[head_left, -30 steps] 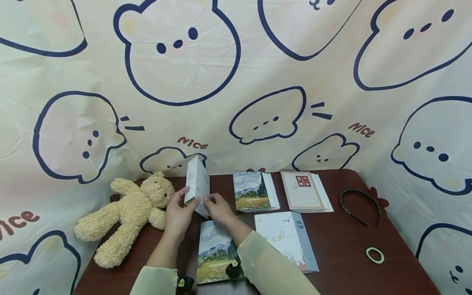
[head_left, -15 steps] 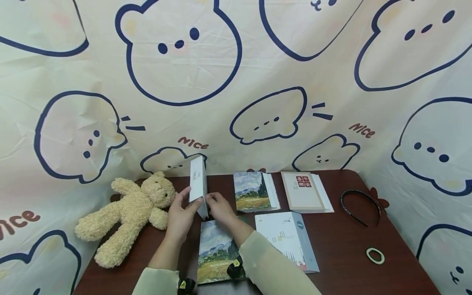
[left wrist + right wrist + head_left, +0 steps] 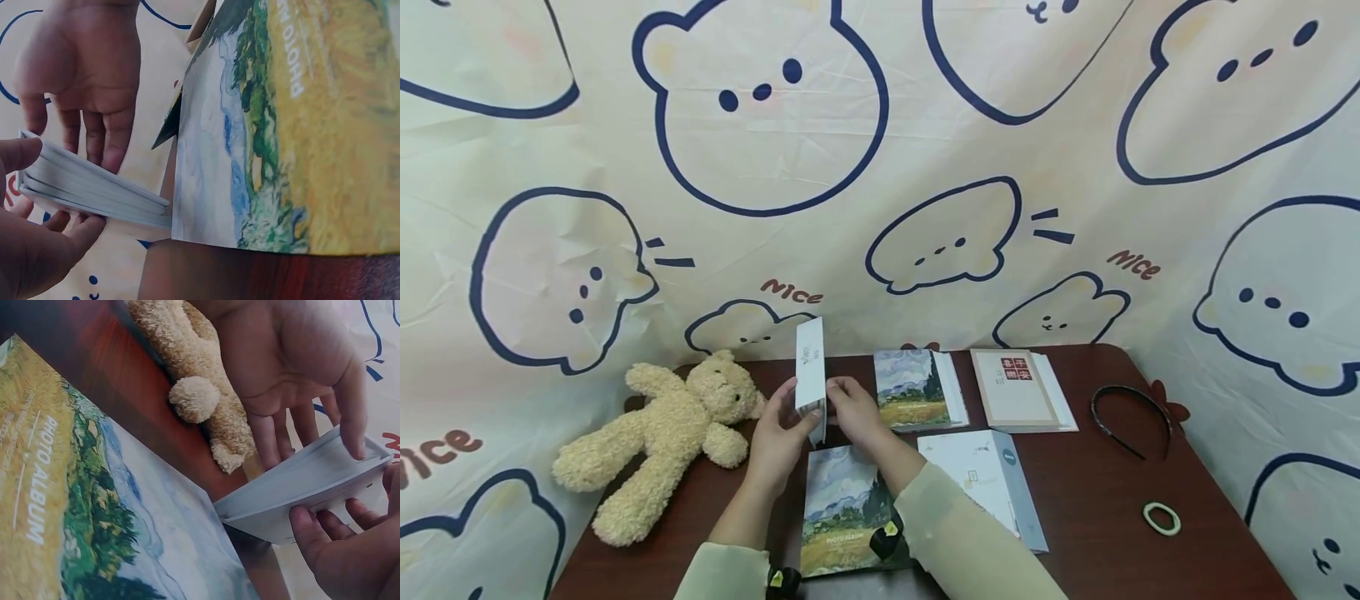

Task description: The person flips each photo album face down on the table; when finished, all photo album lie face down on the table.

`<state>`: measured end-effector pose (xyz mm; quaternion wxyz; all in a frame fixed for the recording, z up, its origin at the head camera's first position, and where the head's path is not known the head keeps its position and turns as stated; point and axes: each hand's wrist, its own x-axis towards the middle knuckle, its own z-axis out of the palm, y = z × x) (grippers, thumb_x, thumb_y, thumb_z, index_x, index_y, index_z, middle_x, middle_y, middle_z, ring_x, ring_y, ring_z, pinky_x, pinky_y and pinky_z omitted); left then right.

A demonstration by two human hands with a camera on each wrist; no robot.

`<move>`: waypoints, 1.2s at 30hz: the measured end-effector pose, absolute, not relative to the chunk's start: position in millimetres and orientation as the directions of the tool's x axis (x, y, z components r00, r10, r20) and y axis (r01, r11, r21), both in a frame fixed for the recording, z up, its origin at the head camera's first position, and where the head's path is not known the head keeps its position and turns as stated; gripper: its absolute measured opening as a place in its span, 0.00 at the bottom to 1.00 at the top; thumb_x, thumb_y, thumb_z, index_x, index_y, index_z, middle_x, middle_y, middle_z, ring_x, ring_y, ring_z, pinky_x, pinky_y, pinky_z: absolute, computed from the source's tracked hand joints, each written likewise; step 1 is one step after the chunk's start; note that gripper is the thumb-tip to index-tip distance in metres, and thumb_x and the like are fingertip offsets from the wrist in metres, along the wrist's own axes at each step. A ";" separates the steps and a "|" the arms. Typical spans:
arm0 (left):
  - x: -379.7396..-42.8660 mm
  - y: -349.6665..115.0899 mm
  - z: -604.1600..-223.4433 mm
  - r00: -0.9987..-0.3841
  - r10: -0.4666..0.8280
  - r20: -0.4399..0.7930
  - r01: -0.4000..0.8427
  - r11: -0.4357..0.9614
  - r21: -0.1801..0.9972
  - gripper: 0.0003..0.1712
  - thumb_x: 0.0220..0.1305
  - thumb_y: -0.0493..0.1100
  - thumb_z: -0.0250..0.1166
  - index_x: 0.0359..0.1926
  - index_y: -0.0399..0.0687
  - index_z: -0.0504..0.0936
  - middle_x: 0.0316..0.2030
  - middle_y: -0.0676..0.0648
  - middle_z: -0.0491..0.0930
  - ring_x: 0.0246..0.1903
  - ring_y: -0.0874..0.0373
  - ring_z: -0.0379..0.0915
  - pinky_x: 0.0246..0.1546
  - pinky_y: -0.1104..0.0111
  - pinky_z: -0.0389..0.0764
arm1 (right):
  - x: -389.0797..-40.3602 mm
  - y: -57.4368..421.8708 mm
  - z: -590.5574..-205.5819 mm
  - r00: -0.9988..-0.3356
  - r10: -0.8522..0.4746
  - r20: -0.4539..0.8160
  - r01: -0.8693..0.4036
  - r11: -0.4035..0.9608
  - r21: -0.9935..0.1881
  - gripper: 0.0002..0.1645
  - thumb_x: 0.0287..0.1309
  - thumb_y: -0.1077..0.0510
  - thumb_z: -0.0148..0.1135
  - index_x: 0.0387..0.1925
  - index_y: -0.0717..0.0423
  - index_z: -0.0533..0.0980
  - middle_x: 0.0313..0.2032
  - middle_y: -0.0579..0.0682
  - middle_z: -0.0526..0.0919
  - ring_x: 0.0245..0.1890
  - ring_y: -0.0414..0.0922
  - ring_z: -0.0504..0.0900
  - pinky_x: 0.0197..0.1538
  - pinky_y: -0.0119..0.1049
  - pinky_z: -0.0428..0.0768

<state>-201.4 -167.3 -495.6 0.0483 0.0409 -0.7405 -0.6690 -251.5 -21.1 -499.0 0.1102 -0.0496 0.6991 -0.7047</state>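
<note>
A thick white album (image 3: 810, 358) stands on edge above the back of the table, small dark lettering on its narrow spine side. My left hand (image 3: 775, 437) grips it from the left; in the left wrist view its thumb lies at a corner and its fingers on a cover. My right hand (image 3: 857, 417) holds the opposite cover, its bent fingertips against it in the right wrist view; its thumb is partly hidden. Page edges show between the covers in the left wrist view. Just in front of the hands lies a painted-landscape photo album (image 3: 838, 508), partly under the right wrist.
Left of the hands lies a teddy bear (image 3: 677, 442). To the right are a smaller landscape album (image 3: 910, 387), a cream album with red characters (image 3: 1017, 392) and a white-and-blue album (image 3: 973, 479). A black headband (image 3: 1105, 429) and pale green ring (image 3: 1162, 519) lie farther right.
The white album has turned and shifted slightly right, so its spine side faces me more squarely. Both hands have moved a little right with it.
</note>
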 end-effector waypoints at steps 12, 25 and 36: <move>-206.9 -160.7 -507.3 -0.997 -0.069 -0.036 -0.049 0.188 0.981 0.45 0.70 0.43 0.70 0.81 0.59 0.57 0.76 0.43 0.64 0.73 0.41 0.62 0.64 0.43 0.73 | -255.3 -7.4 -491.0 -0.974 -0.224 -0.037 0.045 -0.030 -0.999 0.27 0.80 0.43 0.50 0.65 0.58 0.72 0.57 0.56 0.79 0.56 0.51 0.79 0.59 0.58 0.80; -209.5 -157.8 -521.9 -0.992 -0.041 -0.115 -0.122 0.303 0.945 0.43 0.70 0.44 0.69 0.81 0.60 0.60 0.77 0.41 0.62 0.74 0.38 0.59 0.62 0.41 0.75 | -259.4 6.9 -494.1 -0.980 -0.193 -0.058 0.053 0.031 -0.998 0.34 0.73 0.42 0.61 0.69 0.59 0.68 0.58 0.58 0.79 0.52 0.51 0.83 0.56 0.59 0.81; -209.8 -158.3 -526.9 -0.992 -0.036 -0.120 -0.124 0.375 0.919 0.39 0.69 0.46 0.70 0.78 0.54 0.67 0.72 0.36 0.68 0.69 0.37 0.66 0.58 0.42 0.76 | -264.1 20.0 -504.6 -0.982 -0.173 -0.070 0.048 0.126 -0.991 0.41 0.67 0.49 0.69 0.72 0.62 0.64 0.59 0.62 0.78 0.50 0.52 0.84 0.48 0.52 0.87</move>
